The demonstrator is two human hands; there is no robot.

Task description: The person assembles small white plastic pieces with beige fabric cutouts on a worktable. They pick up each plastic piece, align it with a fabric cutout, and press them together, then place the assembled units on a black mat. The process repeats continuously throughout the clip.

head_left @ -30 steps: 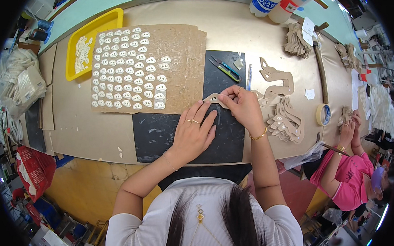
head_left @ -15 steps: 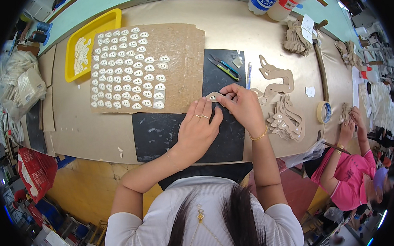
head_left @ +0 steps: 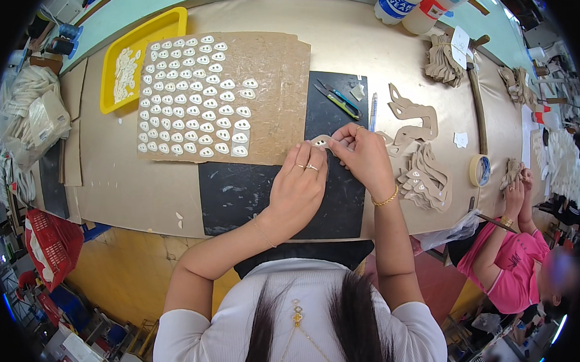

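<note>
Over the black mat (head_left: 262, 202), a small tan cut-out piece (head_left: 318, 138) with a white patch and two dark holes lies between my hands. My left hand (head_left: 298, 193) presses its closed fingertips on the piece's left end. The thumb and forefinger of my right hand (head_left: 364, 160) pinch the right end. To the left, rows of white two-holed patches (head_left: 193, 110) sit on a brown cardboard sheet (head_left: 279, 69). Right of my hands are a fanned pile of tan strap-shaped pieces (head_left: 424, 178) and a few loose tan pieces (head_left: 415, 115).
Thread snips (head_left: 339, 99) and a pen (head_left: 373, 112) lie beyond my right hand. A yellow tray (head_left: 180, 21) holds more white bits. Further right are a tape roll (head_left: 479, 170), a hammer (head_left: 476, 102) and bundled tan pieces (head_left: 442, 61). A co-worker in pink (head_left: 505, 267) works at right.
Both hands stay on the tan piece, with only a slight shift of the fingers. The whole view has shifted a little, moving the table's contents slightly right.
</note>
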